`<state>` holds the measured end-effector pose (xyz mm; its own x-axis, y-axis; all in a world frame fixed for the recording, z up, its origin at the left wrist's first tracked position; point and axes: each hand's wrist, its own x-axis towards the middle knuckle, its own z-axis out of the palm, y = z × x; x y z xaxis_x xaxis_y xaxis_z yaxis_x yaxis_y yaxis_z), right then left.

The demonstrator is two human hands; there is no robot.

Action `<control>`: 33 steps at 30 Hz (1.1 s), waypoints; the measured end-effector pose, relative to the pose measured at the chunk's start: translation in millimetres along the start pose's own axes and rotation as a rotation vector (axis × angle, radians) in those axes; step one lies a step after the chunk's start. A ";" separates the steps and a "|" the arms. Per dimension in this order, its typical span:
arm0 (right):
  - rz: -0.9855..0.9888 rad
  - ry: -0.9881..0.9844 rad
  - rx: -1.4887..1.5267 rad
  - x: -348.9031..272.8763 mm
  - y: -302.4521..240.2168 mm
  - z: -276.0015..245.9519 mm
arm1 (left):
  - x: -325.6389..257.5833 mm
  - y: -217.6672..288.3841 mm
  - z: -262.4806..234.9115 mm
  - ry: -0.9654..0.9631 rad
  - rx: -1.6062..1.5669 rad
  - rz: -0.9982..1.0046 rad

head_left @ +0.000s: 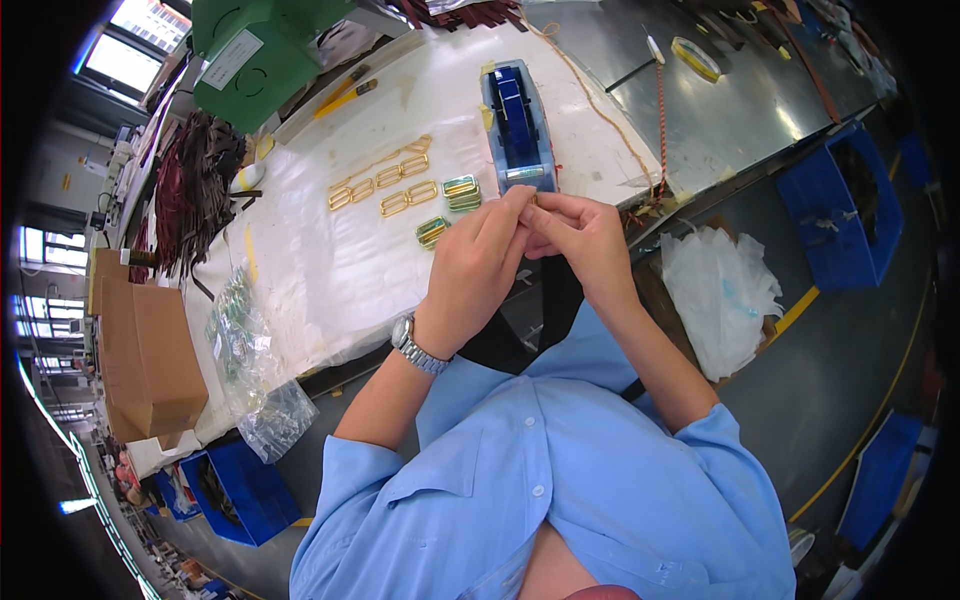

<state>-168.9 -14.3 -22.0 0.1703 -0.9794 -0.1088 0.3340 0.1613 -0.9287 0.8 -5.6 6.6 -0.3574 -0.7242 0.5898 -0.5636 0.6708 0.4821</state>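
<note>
My left hand point(472, 262), with a metal watch point(418, 348) on its wrist, and my right hand point(592, 243) meet fingertip to fingertip at the front end of a blue tape dispenser point(541, 125). Both are closed in a pinch. A small gold glint shows between the fingers, but the thing itself is mostly hidden. A roll of dark blue tape point(513, 112) sits in the dispenser. Left of my hands lie a buckle in greenish film point(432, 233) and a small stack of similar buckles point(461, 193). Farther left, several bare gold slide buckles point(396, 204) lie in rows.
White sheeting point(340, 270) covers the table. Dark leather strips point(205, 180) hang at the left, near a green box point(250, 65), a cardboard box point(150, 360) and a clear plastic bag point(245, 330). White plastic bags point(718, 300) and a blue bin point(830, 215) stand right.
</note>
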 end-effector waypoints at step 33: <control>0.104 -0.338 -0.558 -52.2 -11.0 20.8 | -67.6 14.4 -61.3 -0.223 -0.031 -0.074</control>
<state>-162.1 37.6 1.2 0.4881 -0.8551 -0.1751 -0.2152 0.0764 -0.9736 62.5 62.9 13.4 -0.4734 -0.7868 0.3960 -0.5723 0.6165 0.5407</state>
